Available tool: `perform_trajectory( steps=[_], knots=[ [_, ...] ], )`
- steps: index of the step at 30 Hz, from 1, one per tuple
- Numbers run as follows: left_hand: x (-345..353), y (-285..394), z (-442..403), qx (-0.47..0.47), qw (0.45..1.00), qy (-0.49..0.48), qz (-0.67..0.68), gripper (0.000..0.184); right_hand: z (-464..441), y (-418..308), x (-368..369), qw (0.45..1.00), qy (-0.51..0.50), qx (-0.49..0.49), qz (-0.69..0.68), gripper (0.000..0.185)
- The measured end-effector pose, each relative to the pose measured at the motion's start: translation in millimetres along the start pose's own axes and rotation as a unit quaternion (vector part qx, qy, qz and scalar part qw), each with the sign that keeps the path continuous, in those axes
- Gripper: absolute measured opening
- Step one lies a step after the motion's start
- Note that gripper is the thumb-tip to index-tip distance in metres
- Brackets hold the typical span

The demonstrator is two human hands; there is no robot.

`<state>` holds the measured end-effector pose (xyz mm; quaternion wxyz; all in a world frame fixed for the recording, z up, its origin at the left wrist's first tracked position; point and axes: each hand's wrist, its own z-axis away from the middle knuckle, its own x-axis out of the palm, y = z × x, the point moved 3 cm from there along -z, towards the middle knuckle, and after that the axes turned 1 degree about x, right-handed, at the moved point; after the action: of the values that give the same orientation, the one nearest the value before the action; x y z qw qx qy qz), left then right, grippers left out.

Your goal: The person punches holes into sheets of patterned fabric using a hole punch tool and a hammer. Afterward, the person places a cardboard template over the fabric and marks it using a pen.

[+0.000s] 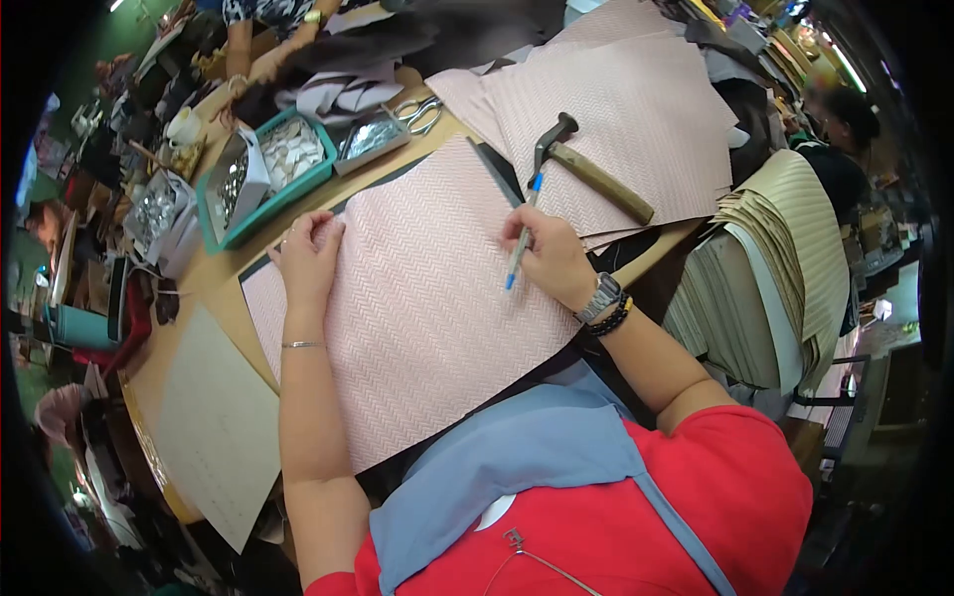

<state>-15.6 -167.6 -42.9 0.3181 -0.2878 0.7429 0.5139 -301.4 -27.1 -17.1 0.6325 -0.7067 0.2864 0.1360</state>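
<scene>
A pink sheet (427, 308) with a woven herringbone pattern lies in front of me, over a dark surface that shows along its edges. At its upper left edge, my left hand (310, 260) is closed with the fingertips curled against the sheet, which rises slightly beside the thumb. My right hand (552, 253) grips a pen (525, 233) with blue ends, held over the sheet's right part. Just beyond that hand, a hammer (601, 182) with a wooden handle rests on a stack of similar pink sheets (636, 94).
A teal tray (227, 238) holds small pale pieces; scissors (420, 115) lie beyond it. A pale board (217, 427) overhangs the wooden table (221, 290) at left. Stacked quilted sheets (785, 238) stand at right. Another person's arms (268, 60) reach in at the far left.
</scene>
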Motion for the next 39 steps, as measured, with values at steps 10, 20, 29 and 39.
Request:
perform_trajectory(
  steps=[10,20,29,39],
  knots=[
    [-29,57,58,0.050,0.989,-0.110,-0.083,0.045,-99,5,-195,0.976,0.100,-0.151,0.124,0.011],
    [-3,43,90,0.082,0.995,-0.051,0.018,0.028,-119,44,-243,0.980,0.107,-0.160,-0.052,0.037],
    [-8,44,93,0.134,0.984,-0.032,0.112,0.026,-12,-34,58,0.924,-0.237,-0.031,-0.298,0.044],
    [-5,24,83,0.064,0.973,-0.031,0.220,0.020,-25,-41,111,0.892,-0.242,0.051,-0.378,0.025]
  ],
)
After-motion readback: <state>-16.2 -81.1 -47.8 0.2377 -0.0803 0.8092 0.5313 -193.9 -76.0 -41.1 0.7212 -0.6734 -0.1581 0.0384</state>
